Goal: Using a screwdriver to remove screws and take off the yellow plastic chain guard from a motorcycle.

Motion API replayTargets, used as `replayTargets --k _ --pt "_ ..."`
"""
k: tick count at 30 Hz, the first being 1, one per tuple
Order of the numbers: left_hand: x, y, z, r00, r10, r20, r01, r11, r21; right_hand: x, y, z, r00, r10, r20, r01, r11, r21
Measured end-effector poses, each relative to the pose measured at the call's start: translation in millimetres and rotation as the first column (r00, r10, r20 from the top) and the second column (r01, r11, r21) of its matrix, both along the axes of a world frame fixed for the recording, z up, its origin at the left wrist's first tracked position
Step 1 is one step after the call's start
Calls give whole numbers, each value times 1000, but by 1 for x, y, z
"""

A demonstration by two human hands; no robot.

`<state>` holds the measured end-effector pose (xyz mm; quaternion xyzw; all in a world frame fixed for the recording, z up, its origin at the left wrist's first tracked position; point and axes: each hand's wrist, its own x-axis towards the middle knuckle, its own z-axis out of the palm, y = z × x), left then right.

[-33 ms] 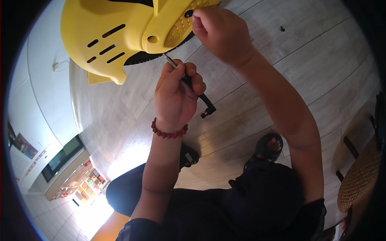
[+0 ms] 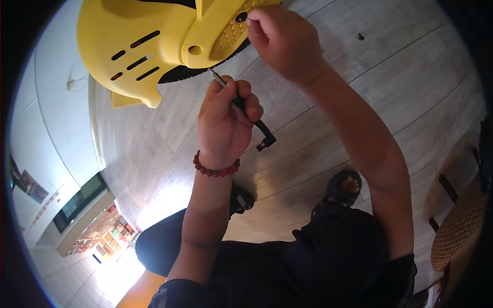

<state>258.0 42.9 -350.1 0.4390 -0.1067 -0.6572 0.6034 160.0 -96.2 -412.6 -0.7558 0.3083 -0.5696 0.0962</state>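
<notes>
My left hand (image 2: 226,115), with a red bead bracelet, is closed on a tool (image 2: 264,133) with a silver shaft and a black cranked handle. The shaft's tip is near the lower edge of a yellow moulded plastic piece (image 2: 110,28) with slots and a round hole, backed by black parts. My right hand (image 2: 285,43) is closed, its fingertips at a round black knob (image 2: 241,17) on the patterned part of that piece; whatever they may hold is hidden.
A small dark object (image 2: 361,36) lies on the wood-look floor (image 2: 385,77). A woven seat (image 2: 457,231) is at right, my sandalled foot (image 2: 344,190) below. White wall panels (image 2: 56,128) and a bright area with colourful shelves (image 2: 108,236) are at left.
My right hand has shifted very slightly right at the black knob. Nothing else has visibly moved.
</notes>
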Motion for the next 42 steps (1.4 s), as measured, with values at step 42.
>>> replayTargets --k 42 --pt "9 -28 25 908 124 400 -167 983 74 -30 99 77 518 -172 838 -755 -551 354"
